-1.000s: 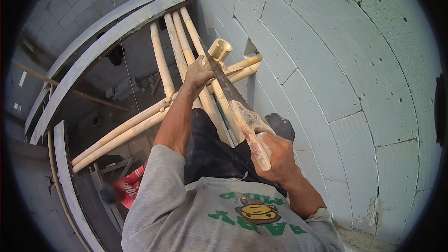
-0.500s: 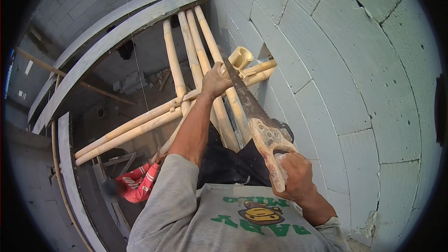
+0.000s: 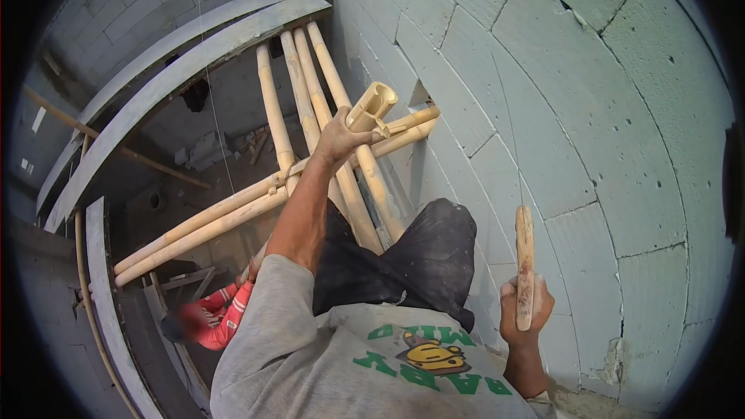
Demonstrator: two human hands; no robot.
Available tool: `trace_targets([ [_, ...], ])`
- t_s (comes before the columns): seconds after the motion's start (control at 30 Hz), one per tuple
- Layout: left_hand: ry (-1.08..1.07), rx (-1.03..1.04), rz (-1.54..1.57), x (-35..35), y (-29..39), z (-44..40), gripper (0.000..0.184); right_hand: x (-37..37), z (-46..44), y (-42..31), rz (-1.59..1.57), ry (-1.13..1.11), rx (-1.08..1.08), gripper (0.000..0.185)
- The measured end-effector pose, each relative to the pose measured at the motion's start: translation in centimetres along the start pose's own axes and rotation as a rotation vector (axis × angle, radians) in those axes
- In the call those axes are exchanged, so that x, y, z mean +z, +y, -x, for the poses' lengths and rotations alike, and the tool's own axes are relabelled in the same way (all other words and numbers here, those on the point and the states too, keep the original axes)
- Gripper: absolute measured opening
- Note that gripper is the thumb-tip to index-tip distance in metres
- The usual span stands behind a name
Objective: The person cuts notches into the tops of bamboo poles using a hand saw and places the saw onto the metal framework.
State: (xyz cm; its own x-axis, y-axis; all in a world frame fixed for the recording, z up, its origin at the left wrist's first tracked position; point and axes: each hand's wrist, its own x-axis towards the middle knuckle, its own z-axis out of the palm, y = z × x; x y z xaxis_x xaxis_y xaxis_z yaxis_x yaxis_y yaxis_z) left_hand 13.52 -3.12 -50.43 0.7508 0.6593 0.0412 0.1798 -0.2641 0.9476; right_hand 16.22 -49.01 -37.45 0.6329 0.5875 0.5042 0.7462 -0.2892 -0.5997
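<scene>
My left hand [image 3: 341, 141] is wrapped round the upper end of a bamboo pole [image 3: 369, 107], whose hollow, notched mouth points up. Just beside that grip, two bamboo crosspieces [image 3: 402, 129] run to the block wall. On the right, my right hand [image 3: 534, 309] is closed on the wooden handle of a handsaw [image 3: 525, 252]. The saw's blade is turned edge-on, so it shows only as a thin line in front of the wall. It stands apart from the bamboo.
Light block wall [image 3: 559, 132] rises close on the right. Several bamboo poles [image 3: 268, 109] lean against a long grey board [image 3: 202, 43]. Below left, a person in a red top [image 3: 221, 318] has a hand near a pole. The floor [image 3: 209, 217] lies well below.
My right hand has drawn the saw away from the bamboo, to the right, and turned its blade edge-on. The left hand keeps its hold on the pole.
</scene>
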Motion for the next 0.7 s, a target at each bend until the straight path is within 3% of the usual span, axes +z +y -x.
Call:
trace_targets([
  [0.13,-0.196,-0.021,0.330,-2.9,1.3,-1.3,0.090,1.9,0.9,2.5,-0.140,-0.113,-0.147,0.024],
  [0.17,-0.212,-0.026,0.459,-2.8,1.5,-2.6,0.094,2.6,1.8,2.6,-0.179,-0.121,-0.083,0.023],
  [0.23,-0.252,0.002,0.308,-2.7,5.1,-4.4,0.095,4.4,4.3,3.9,-0.108,-0.129,-0.088,0.021],
  [0.3,-0.271,0.037,0.225,-1.5,7.8,-5.0,0.092,4.9,5.3,3.3,-0.293,-0.104,0.103,0.017],
  [0.43,-0.387,-0.016,0.412,-2.6,5.7,-6.2,0.084,4.2,6.2,3.1,-0.296,-0.039,0.228,0.011],
  [0.53,-0.360,-0.099,0.477,-2.3,6.4,-7.3,0.080,3.8,6.6,3.7,-0.326,0.030,0.294,0.008],
  [0.67,-0.318,-0.099,0.038,-0.4,9.9,-7.9,0.078,3.9,5.4,4.0,-0.327,0.018,0.278,0.007],
  [0.7,-0.230,-0.017,0.084,0.3,9.1,-8.2,0.076,4.0,5.3,4.2,-0.318,-0.002,0.256,0.007],
])
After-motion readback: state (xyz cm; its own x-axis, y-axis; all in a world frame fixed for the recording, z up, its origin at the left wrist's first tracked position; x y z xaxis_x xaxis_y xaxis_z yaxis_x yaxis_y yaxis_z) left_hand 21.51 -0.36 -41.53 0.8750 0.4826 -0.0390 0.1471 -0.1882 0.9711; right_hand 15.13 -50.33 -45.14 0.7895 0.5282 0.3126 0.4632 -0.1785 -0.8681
